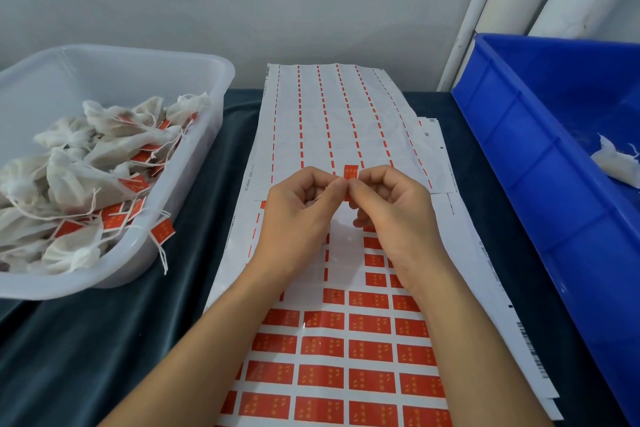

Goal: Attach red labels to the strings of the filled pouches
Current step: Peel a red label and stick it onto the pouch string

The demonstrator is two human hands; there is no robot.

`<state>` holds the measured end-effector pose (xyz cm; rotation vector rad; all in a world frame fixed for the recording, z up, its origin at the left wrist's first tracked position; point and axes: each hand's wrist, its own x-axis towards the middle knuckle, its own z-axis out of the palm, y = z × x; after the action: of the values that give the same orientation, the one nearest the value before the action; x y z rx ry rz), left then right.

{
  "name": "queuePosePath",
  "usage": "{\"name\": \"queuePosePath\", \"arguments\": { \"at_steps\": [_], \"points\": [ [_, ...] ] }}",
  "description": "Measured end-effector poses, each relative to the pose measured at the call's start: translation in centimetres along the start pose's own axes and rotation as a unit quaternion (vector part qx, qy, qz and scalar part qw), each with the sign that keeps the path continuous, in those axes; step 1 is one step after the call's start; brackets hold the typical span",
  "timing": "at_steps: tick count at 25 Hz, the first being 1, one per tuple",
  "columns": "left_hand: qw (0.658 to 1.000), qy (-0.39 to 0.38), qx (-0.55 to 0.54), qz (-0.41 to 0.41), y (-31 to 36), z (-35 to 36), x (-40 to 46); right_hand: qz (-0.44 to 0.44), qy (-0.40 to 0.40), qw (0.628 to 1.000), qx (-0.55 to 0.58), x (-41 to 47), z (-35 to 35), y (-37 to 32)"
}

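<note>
Dark cloth covers the desk [104, 340]. At its middle, above the label sheets [346, 350], left hand [298, 215] and right hand [391, 211] both pinch one red label [350, 173], grip clamped. Labelled pouches [86, 184] fill the clear tub [207, 87] at the left edge; a blue bin [519, 149] stands right.

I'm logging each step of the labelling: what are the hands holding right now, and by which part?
Both hands, left and right, pinch one red label by its lower part between fingertips; its top sticks up free.
</note>
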<state>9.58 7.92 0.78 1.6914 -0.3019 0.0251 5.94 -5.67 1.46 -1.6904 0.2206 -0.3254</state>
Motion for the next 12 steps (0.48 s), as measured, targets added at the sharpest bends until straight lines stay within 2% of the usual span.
{"name": "queuePosePath", "arguments": {
  "at_steps": [7,12],
  "points": [
    [0.999,0.031,-0.002,-0.029,-0.2,0.14,0.1,0.04,0.003,0.998,0.055,0.3,-0.26,-0.39],
    [0.997,0.028,-0.041,-0.056,-0.05,-0.08,0.08,0.03,0.005,0.999,-0.025,0.28,-0.35,-0.07]
  ]
}}
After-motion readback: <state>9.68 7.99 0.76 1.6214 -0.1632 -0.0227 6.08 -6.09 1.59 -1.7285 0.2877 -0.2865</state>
